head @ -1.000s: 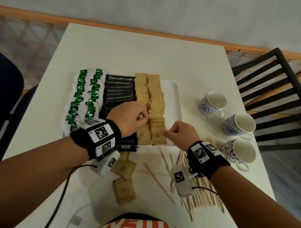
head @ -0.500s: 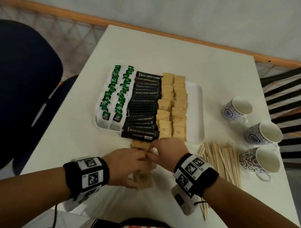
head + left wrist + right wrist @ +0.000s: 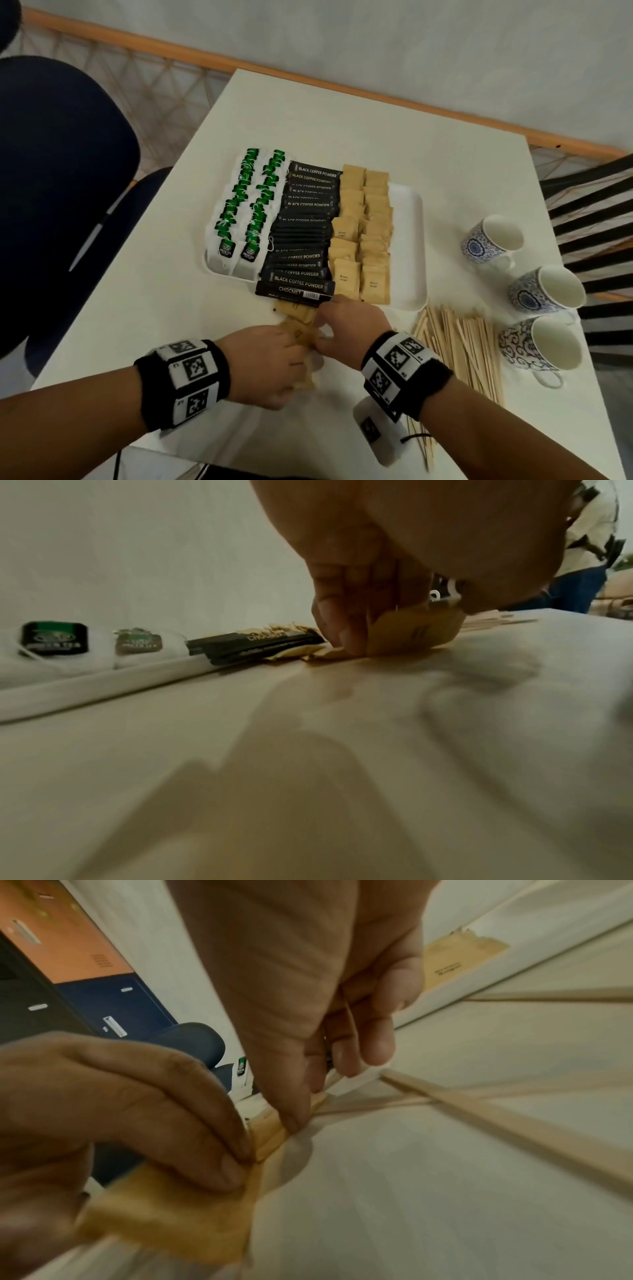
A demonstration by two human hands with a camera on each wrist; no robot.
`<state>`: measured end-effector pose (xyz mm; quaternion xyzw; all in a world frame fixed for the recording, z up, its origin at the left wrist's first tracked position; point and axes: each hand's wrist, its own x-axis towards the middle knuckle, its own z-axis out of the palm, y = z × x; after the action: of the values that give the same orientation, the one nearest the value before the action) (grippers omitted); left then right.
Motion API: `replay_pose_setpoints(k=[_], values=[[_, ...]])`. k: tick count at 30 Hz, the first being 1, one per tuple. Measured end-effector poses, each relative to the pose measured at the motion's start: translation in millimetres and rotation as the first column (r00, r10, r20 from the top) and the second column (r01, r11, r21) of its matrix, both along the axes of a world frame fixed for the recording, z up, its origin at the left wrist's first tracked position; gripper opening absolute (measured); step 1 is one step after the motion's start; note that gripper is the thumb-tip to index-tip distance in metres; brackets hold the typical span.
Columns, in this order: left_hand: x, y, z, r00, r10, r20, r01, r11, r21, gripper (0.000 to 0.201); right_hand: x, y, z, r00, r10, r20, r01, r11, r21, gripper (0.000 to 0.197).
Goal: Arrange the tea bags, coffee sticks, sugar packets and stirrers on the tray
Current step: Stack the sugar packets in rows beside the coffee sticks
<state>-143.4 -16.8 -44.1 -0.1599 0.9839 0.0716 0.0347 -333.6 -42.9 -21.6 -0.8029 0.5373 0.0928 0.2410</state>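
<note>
1. Left hand (image 3: 270, 363) fingers curled down on loose sugar packets (image 3: 301, 337) lying on the table (image 3: 164, 308), just in front of the tray's near edge; packets sit under and between the fingertips.
2. Right hand (image 3: 346, 329) meets the left over the same packets; thumb and fingertips pinch a packet edge, seen in the right wrist view.
3. Packets touch the table, off the tray (image 3: 409, 240), partly under the nearest coffee sticks (image 3: 301, 240).
4. Tray holds, left to right: two rows of tea bags (image 3: 246, 212), the black coffee sticks, two rows of brown sugar packets; right strip bare.
5. Stirrers (image 3: 462, 349) piled on the table just right of the right wrist, off the tray.
6. Three patterned mugs (image 3: 544, 291) further right, near the table edge.
</note>
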Motion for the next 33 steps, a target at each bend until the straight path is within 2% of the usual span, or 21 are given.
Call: replay_pose_setpoints(k=[2, 5, 8, 10, 16, 19, 21, 26, 29, 33], values=[[2, -6, 6, 0.995, 0.062, -0.078, -0.065, 0.997, -0.031, 0.024, -2, 0, 0, 0.999, -0.029, 0.017, 0.029, 1.0, -0.002, 0.029], [14, -13, 10, 0.931, 0.323, -0.167, -0.294, 0.939, 0.178, 0.016, 1, 0, 0, 0.997, -0.078, 0.023, 0.078, 0.997, -0.014, 0.039], [29, -19, 7, 0.822, 0.566, -0.066, -0.518, 0.792, 0.323, 0.032, 10, 0, 2, 0.997, -0.074, -0.001, 0.074, 0.997, -0.016, 0.06], [36, -24, 4, 0.78, 0.626, 0.009, -0.589, 0.729, 0.349, 0.045, 19, 1, 4, 0.998, -0.042, -0.037, 0.042, 0.999, 0.0, 0.059], [29, -32, 6, 0.738, 0.672, 0.066, -0.637, 0.661, 0.396, 0.049, 30, -2, 4, 0.999, -0.026, -0.023, 0.028, 0.996, 0.085, 0.057], [25, -32, 5, 0.766, 0.632, 0.12, -0.626, 0.689, 0.366, 0.051, 25, -2, 2, 0.998, -0.064, 0.007, 0.063, 0.991, 0.121, 0.061], [27, -33, 2, 0.77, 0.619, 0.153, -0.632, 0.708, 0.315, 0.048, 21, -1, 1, 0.996, -0.082, 0.021, 0.079, 0.989, 0.127, 0.063], [31, -35, 7, 0.695, 0.708, 0.126, -0.71, 0.647, 0.28, 0.031, 25, 1, -3, 0.993, -0.088, 0.08, 0.084, 0.995, 0.053, 0.056], [30, -35, 10, 0.719, 0.685, 0.114, -0.689, 0.681, 0.248, 0.033, 31, 1, -3, 0.995, -0.067, 0.077, 0.063, 0.996, 0.06, 0.052], [30, -32, 6, 0.773, 0.623, 0.12, -0.632, 0.74, 0.23, 0.054, 34, -3, -1, 0.993, -0.077, 0.085, 0.066, 0.99, 0.124, 0.058]])
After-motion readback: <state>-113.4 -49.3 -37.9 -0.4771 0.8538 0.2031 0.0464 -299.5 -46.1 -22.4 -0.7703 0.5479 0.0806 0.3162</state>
